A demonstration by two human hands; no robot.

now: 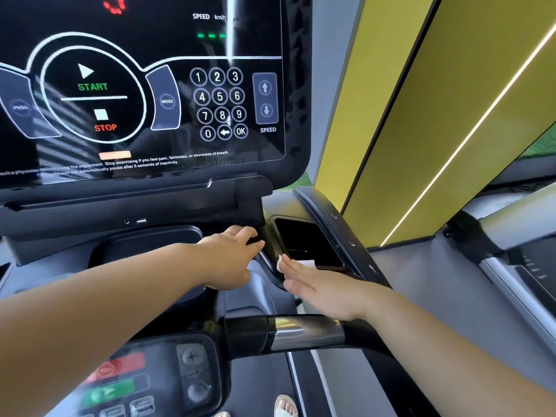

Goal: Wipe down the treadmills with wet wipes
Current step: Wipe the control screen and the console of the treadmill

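Your right hand [319, 285], fingers straight and pressed together, flattens the wet wipe [309, 263], which peeks out just past the fingertips at the near rim of the side pocket [304, 236]. The pocket's length runs away from you. Your left hand [231, 257], just beside it, curls over the lower edge of the treadmill console [168, 191]. Beyond the fingers, its screen reads START, STOP, MODE, SPEED, OK.

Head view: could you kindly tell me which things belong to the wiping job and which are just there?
Job in hand:
wet wipe, under the flat right hand
treadmill console
console mount, gripped by the left hand
side pocket

Just there:
yellow wall panels
sandalled foot
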